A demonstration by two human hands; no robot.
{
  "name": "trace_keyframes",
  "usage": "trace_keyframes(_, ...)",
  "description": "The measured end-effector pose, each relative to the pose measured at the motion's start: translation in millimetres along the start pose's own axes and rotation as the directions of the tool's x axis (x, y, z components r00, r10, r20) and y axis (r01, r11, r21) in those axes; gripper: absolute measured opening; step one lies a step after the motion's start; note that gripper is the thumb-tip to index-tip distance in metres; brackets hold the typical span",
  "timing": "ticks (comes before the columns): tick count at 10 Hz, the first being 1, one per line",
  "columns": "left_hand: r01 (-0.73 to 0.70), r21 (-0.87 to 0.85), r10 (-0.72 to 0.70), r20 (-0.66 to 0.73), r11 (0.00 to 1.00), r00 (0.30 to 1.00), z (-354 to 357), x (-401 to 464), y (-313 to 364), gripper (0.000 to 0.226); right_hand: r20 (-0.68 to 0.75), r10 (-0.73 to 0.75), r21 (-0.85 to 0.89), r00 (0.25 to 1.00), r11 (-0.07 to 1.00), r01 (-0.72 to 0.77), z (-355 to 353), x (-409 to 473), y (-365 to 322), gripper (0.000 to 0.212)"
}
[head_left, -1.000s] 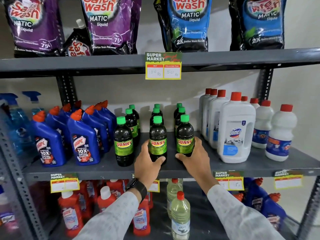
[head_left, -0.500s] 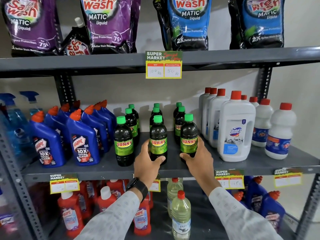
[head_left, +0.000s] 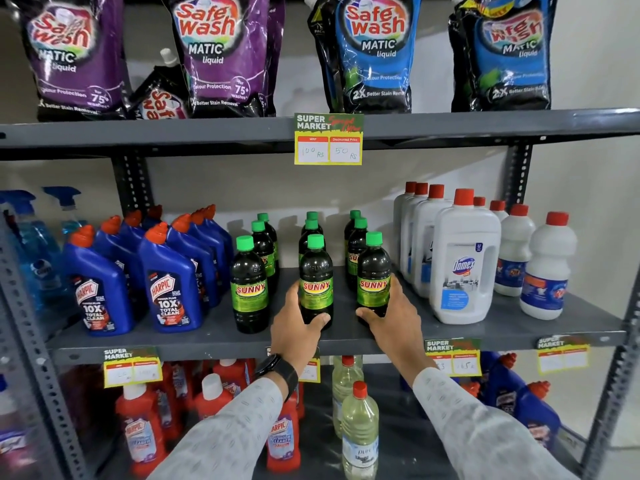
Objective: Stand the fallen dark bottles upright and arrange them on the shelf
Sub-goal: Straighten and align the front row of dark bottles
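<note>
Several dark Sunny bottles with green caps stand upright in three rows on the middle shelf [head_left: 346, 336]. My left hand [head_left: 294, 325] wraps the base of the front middle bottle [head_left: 316, 278]. The base of the front right bottle [head_left: 373, 275] sits in the grip of my right hand [head_left: 393, 317]. The front left bottle [head_left: 250, 285] stands free, apart from both hands. More dark bottles [head_left: 356, 244] line up behind each front one. No dark bottle lies on its side.
Blue Harpic bottles [head_left: 169, 282] crowd the shelf's left, white Domex jugs [head_left: 464, 265] its right. Detergent pouches [head_left: 221, 53] hang over the upper shelf, with a price tag [head_left: 328, 139] on its edge. Red and clear bottles [head_left: 358, 431] fill the shelf below.
My right hand has slid the front right bottle a little to the right and forward. My left hand stays on the front middle bottle.
</note>
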State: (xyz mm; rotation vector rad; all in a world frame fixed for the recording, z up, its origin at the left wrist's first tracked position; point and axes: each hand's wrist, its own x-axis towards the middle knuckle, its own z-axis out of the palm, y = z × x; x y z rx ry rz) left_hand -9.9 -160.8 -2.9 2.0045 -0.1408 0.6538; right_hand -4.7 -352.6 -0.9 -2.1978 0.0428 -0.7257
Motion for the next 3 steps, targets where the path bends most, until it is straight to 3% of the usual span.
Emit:
trace_keyframes(2,0.042,0.026,-0.043,0.025,0.999,0.999,-3,-1,5,0.083,0.052,0.007,0.020,0.999,1.000,-0.008,-3,0,-2,0.098)
trace_keyframes(3,0.035,0.054,-0.036,0.007,0.998,0.999,-13,-3,20,0.093,0.023,-0.005,0.011,1.000,1.000,0.004,-8,2,-2,0.106)
